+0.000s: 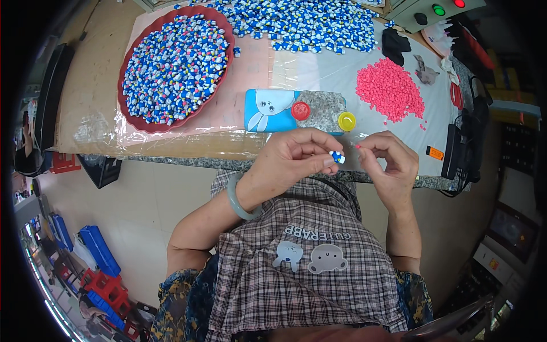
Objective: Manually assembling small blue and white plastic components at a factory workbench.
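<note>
Between the thumb and fingers of my left hand (282, 157) is a small blue-and-white plastic piece (337, 157), held near the table's front edge. My right hand (392, 164) pinches a tiny pink piece (358, 146) a short way to its right, and the two pieces are apart. Just beyond my hands lies a blue board with a rabbit picture (252, 102) and a speckled right part. A red round cup (300, 110) and a yellow round cup (346, 121) sit on it. Farther right is a heap of pink pieces (387, 88).
At the far left stands a red scalloped dish (229, 35) full of blue-and-white pieces. More such pieces (307, 25) spread along the table's back. A black cloth (395, 45), a grey box with coloured buttons (456, 10) and a black device with cables (453, 151) line the right side.
</note>
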`<state>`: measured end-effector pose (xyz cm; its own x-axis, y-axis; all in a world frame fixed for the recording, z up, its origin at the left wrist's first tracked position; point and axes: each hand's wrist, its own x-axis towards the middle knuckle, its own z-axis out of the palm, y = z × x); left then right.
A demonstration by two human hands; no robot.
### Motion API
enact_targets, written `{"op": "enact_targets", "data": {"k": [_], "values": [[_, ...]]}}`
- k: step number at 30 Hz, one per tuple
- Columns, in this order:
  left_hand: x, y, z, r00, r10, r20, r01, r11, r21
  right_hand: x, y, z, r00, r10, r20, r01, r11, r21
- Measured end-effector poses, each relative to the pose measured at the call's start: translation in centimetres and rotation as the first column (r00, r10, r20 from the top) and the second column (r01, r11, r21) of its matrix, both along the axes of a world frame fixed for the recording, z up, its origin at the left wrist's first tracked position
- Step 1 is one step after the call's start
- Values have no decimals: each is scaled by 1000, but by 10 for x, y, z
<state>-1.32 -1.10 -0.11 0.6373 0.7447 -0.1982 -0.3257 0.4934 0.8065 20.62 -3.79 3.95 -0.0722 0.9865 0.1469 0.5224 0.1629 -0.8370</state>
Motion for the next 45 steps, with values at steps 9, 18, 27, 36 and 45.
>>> {"op": "enact_targets", "data": {"k": [9,18,27,36,45], "values": [[10,-8,1,984,154,-90,-138,977,165,-14,-8,0,992,85,91,-99,982,161],[12,-7,5,947,251,-199,-141,885,444,-16,-9,-5,982,88,166,-125,967,224],[12,-7,0,863,435,-258,-68,606,792,-16,-11,-15,986,86,142,-115,971,210],[9,-1,-1,898,369,-239,12,523,852,-2,-7,-16,968,10,-249,-87,950,-301],[2,2,0,995,34,92,-32,999,-20,11,-5,-17,850,-41,-525,-151,936,-318]]}}
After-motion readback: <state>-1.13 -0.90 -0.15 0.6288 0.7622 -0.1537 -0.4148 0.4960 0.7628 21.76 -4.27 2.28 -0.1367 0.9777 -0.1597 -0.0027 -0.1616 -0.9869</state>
